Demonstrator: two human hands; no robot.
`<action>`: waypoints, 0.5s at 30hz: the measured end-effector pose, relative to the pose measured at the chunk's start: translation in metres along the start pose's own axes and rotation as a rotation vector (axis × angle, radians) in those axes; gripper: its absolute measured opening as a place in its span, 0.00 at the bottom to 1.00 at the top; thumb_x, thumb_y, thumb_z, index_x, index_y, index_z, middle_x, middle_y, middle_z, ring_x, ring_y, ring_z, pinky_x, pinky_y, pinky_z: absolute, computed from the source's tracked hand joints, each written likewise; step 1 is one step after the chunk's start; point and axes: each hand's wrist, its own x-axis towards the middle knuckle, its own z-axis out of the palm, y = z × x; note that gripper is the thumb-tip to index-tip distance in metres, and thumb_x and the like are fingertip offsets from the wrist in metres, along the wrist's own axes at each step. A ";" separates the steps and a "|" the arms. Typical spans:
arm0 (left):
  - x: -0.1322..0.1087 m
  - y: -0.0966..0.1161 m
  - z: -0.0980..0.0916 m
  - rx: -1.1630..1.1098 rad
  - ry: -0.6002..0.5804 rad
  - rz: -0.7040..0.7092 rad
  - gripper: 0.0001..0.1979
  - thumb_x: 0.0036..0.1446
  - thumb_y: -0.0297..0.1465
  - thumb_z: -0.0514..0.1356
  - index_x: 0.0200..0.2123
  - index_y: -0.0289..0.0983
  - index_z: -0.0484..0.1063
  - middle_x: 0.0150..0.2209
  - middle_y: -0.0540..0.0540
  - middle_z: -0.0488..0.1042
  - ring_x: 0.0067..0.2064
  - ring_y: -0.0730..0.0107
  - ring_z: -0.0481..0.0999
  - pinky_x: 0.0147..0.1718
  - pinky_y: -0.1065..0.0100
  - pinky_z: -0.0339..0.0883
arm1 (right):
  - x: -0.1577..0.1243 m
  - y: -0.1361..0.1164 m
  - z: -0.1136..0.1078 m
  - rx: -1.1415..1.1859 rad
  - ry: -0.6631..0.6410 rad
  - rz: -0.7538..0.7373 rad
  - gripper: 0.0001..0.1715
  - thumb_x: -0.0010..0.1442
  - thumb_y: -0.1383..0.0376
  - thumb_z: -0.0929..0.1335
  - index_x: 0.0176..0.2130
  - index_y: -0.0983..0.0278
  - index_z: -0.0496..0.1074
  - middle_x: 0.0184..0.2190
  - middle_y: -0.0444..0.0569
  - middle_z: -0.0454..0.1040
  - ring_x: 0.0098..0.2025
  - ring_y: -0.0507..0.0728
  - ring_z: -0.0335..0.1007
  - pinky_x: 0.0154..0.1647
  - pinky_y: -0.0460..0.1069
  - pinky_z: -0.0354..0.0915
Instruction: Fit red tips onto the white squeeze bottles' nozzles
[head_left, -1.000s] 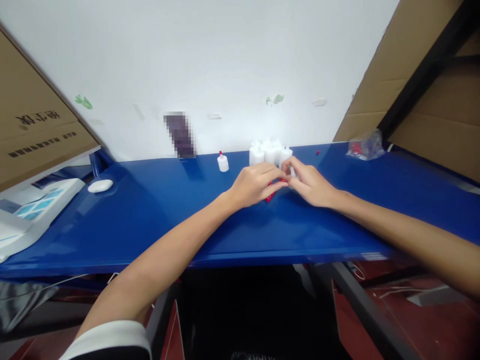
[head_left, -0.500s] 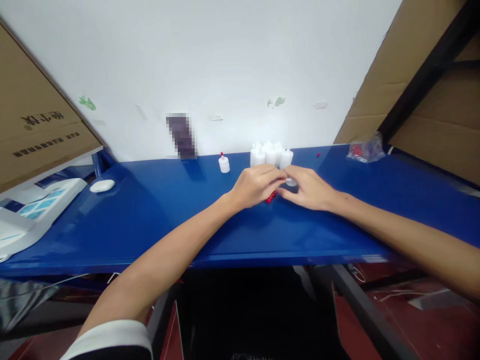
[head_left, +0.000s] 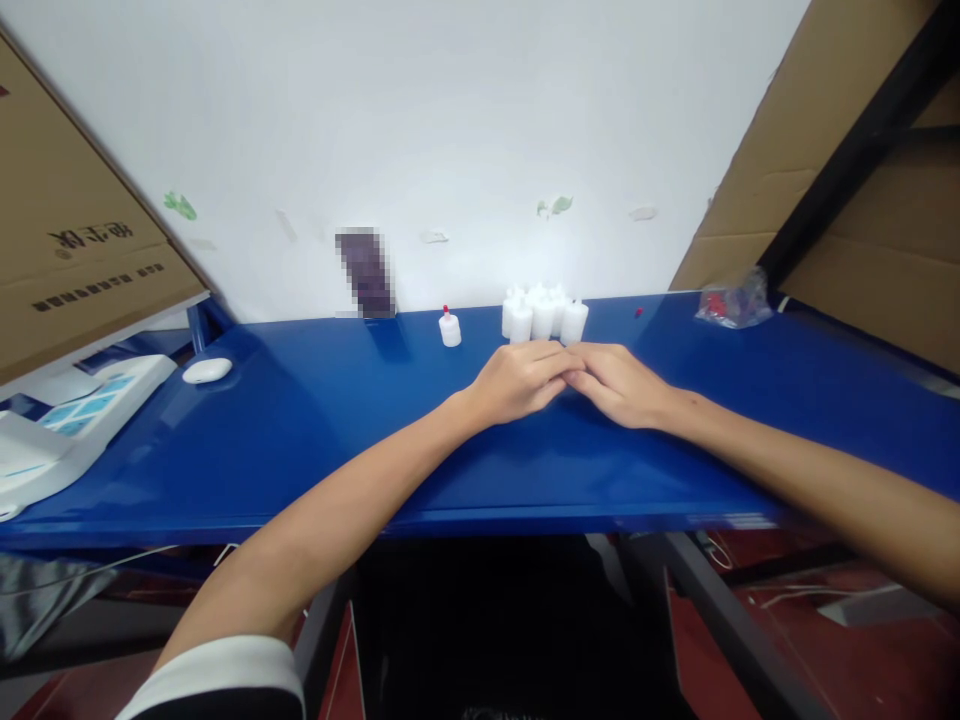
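My left hand (head_left: pixel 517 380) and my right hand (head_left: pixel 619 382) meet fingertip to fingertip on the blue table (head_left: pixel 300 430), both with fingers curled and pressed together. Whatever they hold is hidden under the fingers. Just behind them stands a cluster of small white bottles (head_left: pixel 544 314) without caps. One white bottle with a red cap (head_left: pixel 449 328) stands alone to the left of the cluster.
A white mouse (head_left: pixel 207 370) and a white device (head_left: pixel 60 425) lie at the table's left end. A clear bag with red caps (head_left: pixel 731 298) sits at the back right, a loose red cap (head_left: pixel 638 312) near it. Cardboard boxes (head_left: pixel 75 250) flank both sides.
Both hands have drawn a little toward me and closed together. The red caps and the white bottle seen between the fingers earlier are now covered.
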 end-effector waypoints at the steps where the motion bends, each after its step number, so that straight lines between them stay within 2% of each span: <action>1: 0.000 0.000 0.000 0.004 -0.005 -0.003 0.11 0.72 0.27 0.54 0.45 0.36 0.77 0.40 0.44 0.83 0.40 0.69 0.82 0.38 0.68 0.76 | 0.000 -0.001 0.000 0.004 -0.003 0.001 0.18 0.72 0.58 0.60 0.36 0.62 0.72 0.34 0.52 0.78 0.34 0.60 0.73 0.38 0.53 0.63; 6: 0.002 0.004 -0.001 0.013 0.008 0.041 0.10 0.73 0.29 0.54 0.45 0.35 0.76 0.38 0.45 0.83 0.38 0.70 0.81 0.36 0.69 0.73 | -0.002 -0.002 -0.002 0.027 0.020 -0.021 0.18 0.71 0.59 0.59 0.31 0.61 0.68 0.25 0.47 0.74 0.25 0.56 0.67 0.30 0.51 0.58; 10: 0.002 0.004 -0.002 -0.003 -0.032 0.019 0.11 0.74 0.29 0.52 0.45 0.35 0.75 0.39 0.44 0.82 0.38 0.70 0.81 0.37 0.68 0.73 | -0.002 -0.001 -0.002 0.052 0.034 -0.031 0.19 0.71 0.57 0.60 0.30 0.60 0.65 0.24 0.45 0.71 0.24 0.55 0.65 0.30 0.51 0.58; 12: 0.001 0.003 -0.002 -0.030 -0.043 -0.004 0.11 0.74 0.30 0.51 0.46 0.36 0.74 0.39 0.44 0.82 0.39 0.69 0.81 0.37 0.68 0.72 | -0.002 0.000 -0.001 0.059 0.047 -0.014 0.18 0.72 0.54 0.61 0.33 0.60 0.65 0.25 0.44 0.71 0.25 0.56 0.65 0.30 0.51 0.59; 15: -0.001 -0.002 -0.005 -0.074 -0.027 -0.068 0.12 0.75 0.33 0.50 0.48 0.37 0.72 0.38 0.45 0.81 0.36 0.70 0.79 0.37 0.68 0.71 | -0.001 0.003 -0.001 0.094 0.065 0.024 0.17 0.72 0.50 0.61 0.42 0.59 0.67 0.30 0.45 0.74 0.30 0.58 0.69 0.34 0.52 0.61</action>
